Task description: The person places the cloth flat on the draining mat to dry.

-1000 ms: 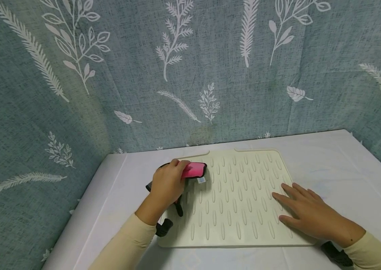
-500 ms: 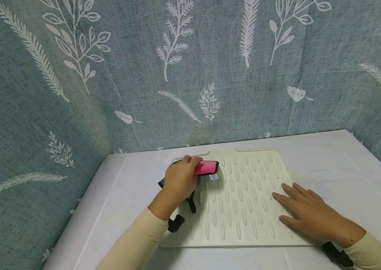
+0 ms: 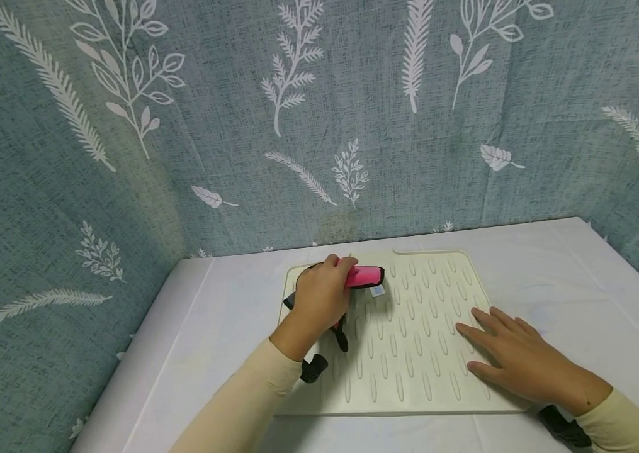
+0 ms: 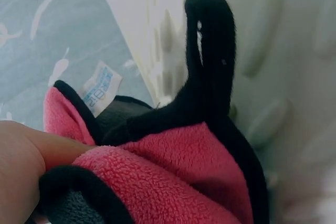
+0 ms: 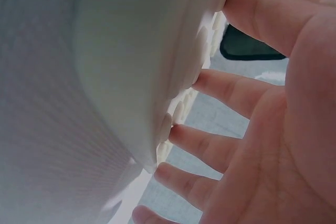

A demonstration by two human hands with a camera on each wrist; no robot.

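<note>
Visible on a white-covered table (image 3: pixel 551 270): cream ridged mat (image 3: pixel 410 333). Over its 10 o'clock part: pink cloth (image 3: pixel 367 277) with black edging, gripped in left hand (image 3: pixel 319 299). At 3 o'clock: right hand (image 3: pixel 517 362), spread wide, fingertips on mat. Beyond, at 12 o'clock: leaf-printed blue-green fabric (image 3: pixel 398 163).

left grip (image 3: pixel 322 296) curled, right grip (image 3: pixel 517 357) palm-down, fingers (image 3: pixel 476 336) spread

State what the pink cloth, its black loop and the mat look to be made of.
Cloth: soft, matte textile, probably microfibre; the left wrist view shows short, fuzzy pile.
Loop: matte fabric tape, apparently the same as the cloth's black edging; it looks slightly fuzzy.
Mat: likely silicone or plastic, smooth and low-sheen, with seemingly moulded raised ovals; the look leaves open which.
</note>
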